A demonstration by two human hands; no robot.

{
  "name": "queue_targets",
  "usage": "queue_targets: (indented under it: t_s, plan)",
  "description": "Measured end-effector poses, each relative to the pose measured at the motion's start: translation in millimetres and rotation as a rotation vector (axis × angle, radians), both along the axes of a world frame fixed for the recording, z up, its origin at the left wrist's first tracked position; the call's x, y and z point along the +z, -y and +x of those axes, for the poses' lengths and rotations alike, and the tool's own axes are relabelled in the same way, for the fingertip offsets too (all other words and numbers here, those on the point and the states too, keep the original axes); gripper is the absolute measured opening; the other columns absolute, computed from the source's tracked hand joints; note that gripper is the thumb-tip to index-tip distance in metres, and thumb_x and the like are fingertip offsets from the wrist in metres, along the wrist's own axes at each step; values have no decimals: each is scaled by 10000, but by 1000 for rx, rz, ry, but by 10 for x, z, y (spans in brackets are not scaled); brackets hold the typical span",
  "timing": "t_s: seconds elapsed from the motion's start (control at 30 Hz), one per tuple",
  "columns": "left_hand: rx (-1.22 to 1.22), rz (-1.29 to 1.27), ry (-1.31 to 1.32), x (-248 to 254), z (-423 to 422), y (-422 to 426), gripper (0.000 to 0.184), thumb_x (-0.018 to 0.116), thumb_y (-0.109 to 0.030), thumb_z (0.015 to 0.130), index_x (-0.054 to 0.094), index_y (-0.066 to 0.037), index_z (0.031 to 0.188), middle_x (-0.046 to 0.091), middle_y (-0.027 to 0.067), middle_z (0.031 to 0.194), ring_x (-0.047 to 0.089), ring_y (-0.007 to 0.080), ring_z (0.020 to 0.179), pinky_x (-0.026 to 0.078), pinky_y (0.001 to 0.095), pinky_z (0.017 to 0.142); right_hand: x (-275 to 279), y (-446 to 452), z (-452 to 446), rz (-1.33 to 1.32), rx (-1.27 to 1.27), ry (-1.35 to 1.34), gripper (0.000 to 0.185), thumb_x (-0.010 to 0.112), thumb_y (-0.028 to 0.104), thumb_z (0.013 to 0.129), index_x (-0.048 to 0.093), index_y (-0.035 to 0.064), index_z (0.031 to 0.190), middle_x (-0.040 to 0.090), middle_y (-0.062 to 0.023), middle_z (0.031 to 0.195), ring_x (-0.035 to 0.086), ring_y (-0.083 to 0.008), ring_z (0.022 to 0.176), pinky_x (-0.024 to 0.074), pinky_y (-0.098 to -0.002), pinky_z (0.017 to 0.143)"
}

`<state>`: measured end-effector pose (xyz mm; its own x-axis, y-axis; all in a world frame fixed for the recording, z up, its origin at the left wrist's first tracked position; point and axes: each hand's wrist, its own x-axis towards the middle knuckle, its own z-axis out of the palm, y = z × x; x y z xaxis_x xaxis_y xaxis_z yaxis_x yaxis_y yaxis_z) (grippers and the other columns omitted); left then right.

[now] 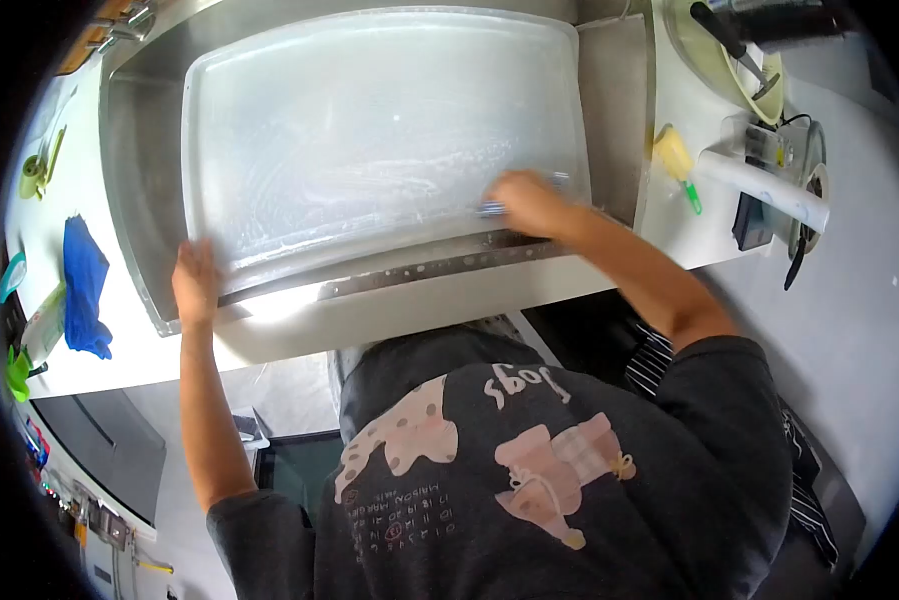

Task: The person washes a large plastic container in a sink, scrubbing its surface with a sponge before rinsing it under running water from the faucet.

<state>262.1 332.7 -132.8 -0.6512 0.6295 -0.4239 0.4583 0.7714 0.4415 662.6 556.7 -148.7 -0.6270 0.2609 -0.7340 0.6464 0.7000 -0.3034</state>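
Observation:
A large translucent white plastic lid or tray [369, 120], with soapy smears on its surface, lies across the stainless steel sink [139, 150]. At its lower left corner, my left hand [195, 283] is closed on the rim, fingers over the edge. My right hand [531, 204] is on the tray's lower right part, closed and slightly blurred. Bits of a small blue-and-white item [491, 209] show beside its fingers; the hand hides most of it, so its kind is unclear.
Left of the sink lies a blue cloth [86, 285]. On the right counter are a yellow sponge brush with a green handle [677, 165], a white roll [764, 190] and a pale yellow basin [714, 50]. A faucet [129, 25] stands at the upper left.

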Motion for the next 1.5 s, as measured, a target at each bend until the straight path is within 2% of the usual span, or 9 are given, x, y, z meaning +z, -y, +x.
queue_targets:
  t_s: [0.13, 0.3, 0.43, 0.67, 0.9, 1.07, 1.17, 1.3, 1.5]
  plan:
    - [56, 55, 77, -188, -112, 135, 451, 494, -286, 883, 469, 95, 1125, 522, 108, 620, 511, 156, 561, 424, 295, 564, -68, 76, -61, 53, 62, -294, 143, 623, 50, 662, 636, 70, 803, 614, -148, 852, 586, -295, 849, 459, -413, 760]
    - [87, 41, 70, -103, -43, 73, 442, 489, -284, 883, 473, 89, 1119, 529, 110, 621, 519, 164, 567, 428, 294, 575, 118, -349, 612, 36, 94, 5, 131, 620, 68, 714, 627, 67, 844, 612, -141, 845, 576, -293, 843, 455, -411, 762]
    - [48, 20, 50, -94, -60, 76, 442, 488, -291, 881, 479, 89, 1106, 542, 122, 625, 529, 181, 572, 436, 309, 588, 98, 152, -430, -49, 53, -269, 194, 595, 35, 703, 640, 54, 891, 592, -149, 951, 563, -311, 886, 449, -406, 808]
    - [61, -6, 18, -150, -99, 117, 417, 485, -301, 881, 495, 68, 1075, 551, 133, 649, 535, 189, 579, 437, 324, 602, 151, -376, 666, 63, -62, 100, 280, 630, 35, 689, 639, 100, 961, 582, -131, 945, 531, -302, 947, 421, -397, 854]
    - [63, -8, -50, 70, 40, -36, 383, 495, -312, 879, 503, 59, 976, 555, 150, 646, 543, 211, 591, 435, 326, 623, -2, 444, -882, -22, 48, -483, 166, 563, 18, 686, 649, 61, 822, 598, -151, 853, 576, -309, 856, 462, -387, 775]
    - [80, -7, -59, 6, 32, -2, 381, 500, -321, 874, 511, 48, 967, 561, 134, 621, 554, 214, 597, 438, 334, 626, 42, -278, 784, 99, -25, -56, 255, 621, 15, 643, 651, 108, 878, 614, -116, 881, 547, -289, 925, 427, -396, 829]
    - [65, 23, -89, -71, -14, 38, 379, 505, -319, 871, 511, 50, 957, 561, 124, 606, 559, 209, 589, 440, 330, 620, -42, -209, 720, 127, 19, -39, 236, 613, 16, 642, 653, 101, 858, 615, -112, 871, 548, -284, 910, 426, -399, 823]
    - [44, 16, -73, -3, 22, 17, 374, 513, -315, 868, 511, 53, 934, 559, 118, 598, 569, 204, 576, 444, 319, 606, -152, 376, -519, 35, 3, -489, 236, 534, -5, 680, 663, 110, 840, 620, -105, 846, 559, -263, 902, 444, -381, 801]
    - [19, 11, -38, -57, -35, 51, 359, 510, -304, 870, 508, 53, 902, 550, 120, 596, 559, 194, 558, 442, 313, 585, -111, -113, 141, 196, -290, -208, 307, 532, -43, 673, 673, 114, 896, 639, -80, 916, 559, -227, 896, 413, -380, 849]
